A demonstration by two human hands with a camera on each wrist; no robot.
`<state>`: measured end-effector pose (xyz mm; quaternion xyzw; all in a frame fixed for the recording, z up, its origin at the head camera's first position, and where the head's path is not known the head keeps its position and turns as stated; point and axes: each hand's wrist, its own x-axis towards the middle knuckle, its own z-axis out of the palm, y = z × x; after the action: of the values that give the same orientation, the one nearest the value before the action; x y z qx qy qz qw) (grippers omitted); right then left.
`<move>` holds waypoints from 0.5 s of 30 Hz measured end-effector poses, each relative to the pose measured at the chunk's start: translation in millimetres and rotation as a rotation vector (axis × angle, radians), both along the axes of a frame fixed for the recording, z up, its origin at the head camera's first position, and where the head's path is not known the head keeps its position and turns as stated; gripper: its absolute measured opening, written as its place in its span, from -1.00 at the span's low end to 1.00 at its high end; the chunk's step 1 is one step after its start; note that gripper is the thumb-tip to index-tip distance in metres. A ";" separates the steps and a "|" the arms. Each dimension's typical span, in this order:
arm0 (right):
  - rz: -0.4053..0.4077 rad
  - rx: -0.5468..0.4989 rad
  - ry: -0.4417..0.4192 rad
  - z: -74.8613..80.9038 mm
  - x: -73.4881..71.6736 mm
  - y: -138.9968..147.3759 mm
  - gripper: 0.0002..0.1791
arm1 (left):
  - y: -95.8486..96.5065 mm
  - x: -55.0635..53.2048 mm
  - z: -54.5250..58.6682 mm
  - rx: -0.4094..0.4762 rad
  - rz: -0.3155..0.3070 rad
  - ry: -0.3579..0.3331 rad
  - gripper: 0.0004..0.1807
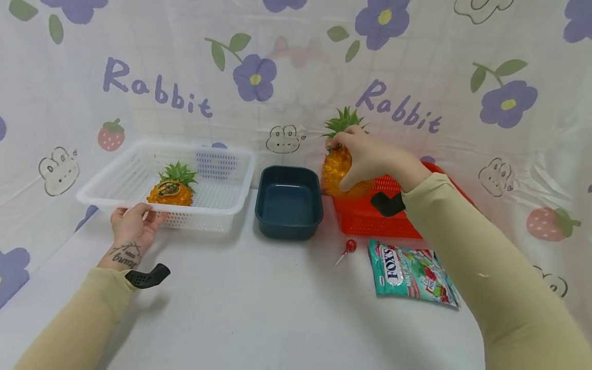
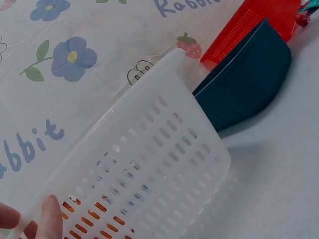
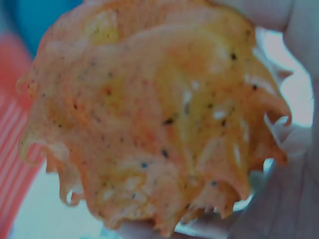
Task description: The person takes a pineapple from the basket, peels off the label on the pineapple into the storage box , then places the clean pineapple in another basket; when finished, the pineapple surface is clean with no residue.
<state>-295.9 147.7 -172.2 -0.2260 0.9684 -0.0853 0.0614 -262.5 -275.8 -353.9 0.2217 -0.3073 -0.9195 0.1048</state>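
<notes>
My right hand (image 1: 372, 156) holds a small orange pineapple (image 1: 336, 167) with a green leafy crown, raised over the left part of the red basket (image 1: 358, 223). The pineapple's bumpy base (image 3: 149, 119) fills the right wrist view, with fingers and palm around it. At the left, my left hand (image 1: 136, 226) grips the front rim of the white plastic basket (image 1: 222, 210), and a thumb (image 2: 50, 219) shows on its slotted wall in the left wrist view. Another pineapple (image 1: 170, 192), bearing a dark label, lies inside the white basket.
Between the two baskets stands a dark blue tub (image 1: 289, 226). A red lollipop (image 1: 350, 246) and a teal Fox's candy bag (image 1: 411, 272) lie on the white table (image 1: 259, 308) before the red basket. A printed curtain (image 1: 300, 67) hangs behind everything.
</notes>
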 end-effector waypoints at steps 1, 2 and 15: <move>-0.014 0.018 0.004 0.2 -7.1 5.0 -0.19 | 0.1 0.5 0.0 0.001 0.001 -0.001 -0.41; -0.025 0.034 0.004 0.1 -13.6 10.0 -0.18 | 0.1 0.8 -0.2 0.001 0.003 0.002 -0.41; -0.154 0.083 -0.081 -15.6 -60.6 45.2 -0.17 | -0.1 -0.5 -1.1 -0.015 0.003 0.017 -0.39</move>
<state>-356.5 192.9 -187.8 -0.1446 0.9824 -0.0587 0.1030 -262.9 -275.9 -355.0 0.2136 -0.3129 -0.9188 0.1105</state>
